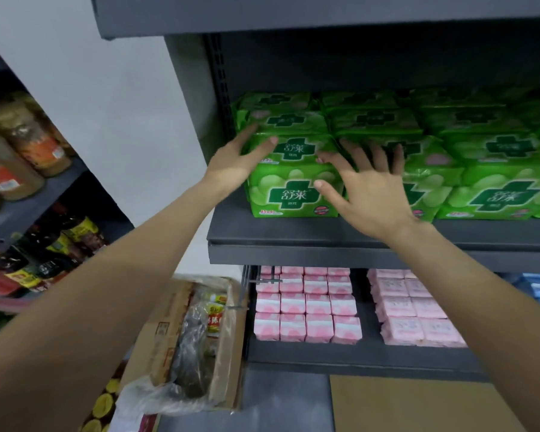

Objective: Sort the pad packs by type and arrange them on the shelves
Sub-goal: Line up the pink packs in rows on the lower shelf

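green packs (387, 151) filling shelf (293, 232), open gap above stacks

Glossy green plastic pad packs (293, 194) (crinkled film), matt grey metal shelf (325, 235), brown cardboard box (166, 335)

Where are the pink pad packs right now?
In the head view, the pink pad packs sit on the lower shelf, below the green packs, right of the cardboard box.

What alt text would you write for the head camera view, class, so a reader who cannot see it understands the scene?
Two bare hands steady a stack of green pad packs on a grey shelf: the left hand against its left side, the right hand spread over its right front. Pink pad packs fill the shelf below, and a cardboard box stands at lower left.
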{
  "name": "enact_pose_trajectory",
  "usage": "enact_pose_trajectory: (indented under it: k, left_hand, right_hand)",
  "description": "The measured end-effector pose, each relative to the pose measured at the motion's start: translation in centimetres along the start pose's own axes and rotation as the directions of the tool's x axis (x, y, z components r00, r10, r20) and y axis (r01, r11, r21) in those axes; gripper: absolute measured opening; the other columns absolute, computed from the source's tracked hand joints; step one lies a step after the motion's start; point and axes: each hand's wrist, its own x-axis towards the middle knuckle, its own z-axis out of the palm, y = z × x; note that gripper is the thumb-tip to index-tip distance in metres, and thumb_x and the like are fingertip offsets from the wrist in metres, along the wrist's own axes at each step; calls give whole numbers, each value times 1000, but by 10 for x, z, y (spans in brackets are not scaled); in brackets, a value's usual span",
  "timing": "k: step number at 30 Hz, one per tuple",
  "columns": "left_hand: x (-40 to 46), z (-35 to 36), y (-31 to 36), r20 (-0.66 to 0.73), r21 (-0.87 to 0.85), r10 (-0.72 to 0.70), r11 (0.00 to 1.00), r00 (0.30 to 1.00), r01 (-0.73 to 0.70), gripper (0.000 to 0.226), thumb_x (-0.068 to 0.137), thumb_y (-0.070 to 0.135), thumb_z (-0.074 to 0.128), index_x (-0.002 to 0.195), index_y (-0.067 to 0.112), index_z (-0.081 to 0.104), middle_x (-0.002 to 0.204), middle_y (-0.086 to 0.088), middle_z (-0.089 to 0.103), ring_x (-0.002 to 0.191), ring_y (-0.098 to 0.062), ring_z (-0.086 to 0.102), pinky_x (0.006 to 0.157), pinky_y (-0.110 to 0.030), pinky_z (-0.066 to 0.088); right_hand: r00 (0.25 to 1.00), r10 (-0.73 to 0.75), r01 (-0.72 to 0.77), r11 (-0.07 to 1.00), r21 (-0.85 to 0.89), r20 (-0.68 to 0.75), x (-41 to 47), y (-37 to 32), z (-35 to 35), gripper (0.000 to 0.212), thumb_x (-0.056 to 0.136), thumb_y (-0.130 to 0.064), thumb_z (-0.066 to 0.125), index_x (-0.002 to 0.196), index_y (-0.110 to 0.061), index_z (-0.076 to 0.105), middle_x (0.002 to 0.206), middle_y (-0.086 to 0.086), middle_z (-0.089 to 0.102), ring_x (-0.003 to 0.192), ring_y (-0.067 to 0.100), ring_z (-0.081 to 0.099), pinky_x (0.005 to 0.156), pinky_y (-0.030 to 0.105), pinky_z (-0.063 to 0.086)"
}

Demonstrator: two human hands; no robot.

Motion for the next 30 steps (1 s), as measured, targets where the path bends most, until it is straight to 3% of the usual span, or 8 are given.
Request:
enact_pose_trajectory:
  k: [5, 8, 10, 14, 16, 21, 26, 30]
  left_hand:
    - [1, 2, 2, 45, 52, 26, 998, 999, -28, 68, 84, 61, 57, 144, 37, 36, 137, 0, 53, 123, -21, 52, 98, -26, 40]
    - [1, -3, 2, 47, 476, 62, 876, 997, -77, 61, 91, 64, 41, 145, 39, 31, 148, -6, 39, 131, -30, 42, 104, -35, 37]
    - [-5, -8, 5, -8, 650, 234, 740, 972, -172, 63, 89, 70, 33, 143, 37, 37, 150, -4, 34, 134, -30, 35, 105, -39, 33]
    - [1, -38, 9, 74, 606, 507, 661, 859, -442, 66, 87, 65, 25, 133, 26, 53, 140, -7, 47, 126, -30, 43, 106, -39, 35]
    - [16, -53, 17, 182, 624, 446, 636, 876, -453, 71, 87, 69, 22, 140, 28, 45, 146, -7, 42, 132, -31, 39, 110, -39, 30]
    - [52, -25, 54, 250, 729, 133, 626, 959, -277, 68, 93, 67, 18, 152, 34, 7, 158, -9, 22, 142, -30, 26, 114, -36, 22]
    - [77, 12, 48, 310, 754, 81, 586, 947, -297, 80, 81, 83, 11, 150, 42, 7, 159, -4, 20, 144, -28, 24, 117, -47, 16]
    - [87, 26, 41, 353, 729, 89, 598, 931, -333, 78, 78, 83, 10, 148, 49, 5, 159, -2, 18, 143, -29, 23, 117, -46, 17]
  right_hand:
    - [1000, -7, 7, 1000, 3, 10, -1, -2, 0, 62, 86, -63, 23, 132, -32, 50, 140, 10, 47, 129, 46, 36, 106, 68, 16]
    - [1000, -15, 15, 1000, 22, -17, 2, -1, -6, 59, 88, -61, 22, 128, -32, 54, 141, 12, 46, 133, 45, 32, 108, 67, 13]
    - [998, -52, 53, 999, 12, -43, 6, 0, -10, 55, 91, -57, 26, 123, -28, 60, 139, 14, 48, 133, 45, 34, 108, 67, 15]
    - [992, -107, 107, 994, -8, -68, 18, 4, -14, 54, 93, -54, 29, 122, -24, 63, 133, 16, 54, 127, 46, 41, 110, 64, 20]
    - [995, -94, 92, 995, -38, -39, 27, 6, -18, 58, 93, -54, 24, 123, -23, 62, 132, 17, 55, 124, 46, 43, 111, 61, 21]
    - [1000, -20, 20, 999, -41, 3, 31, 6, -4, 59, 90, -46, 21, 119, -21, 66, 123, 18, 61, 120, 43, 49, 109, 58, 28]
    - [1000, 21, -21, 999, -25, 13, 33, 7, -2, 76, 81, -50, 1, 135, -29, 50, 140, 9, 50, 135, 34, 34, 116, 48, 15]
    - [1000, 10, -11, 999, -30, -23, 34, 8, 2, 78, 80, -49, -1, 135, -29, 49, 137, 8, 51, 132, 32, 36, 114, 47, 18]
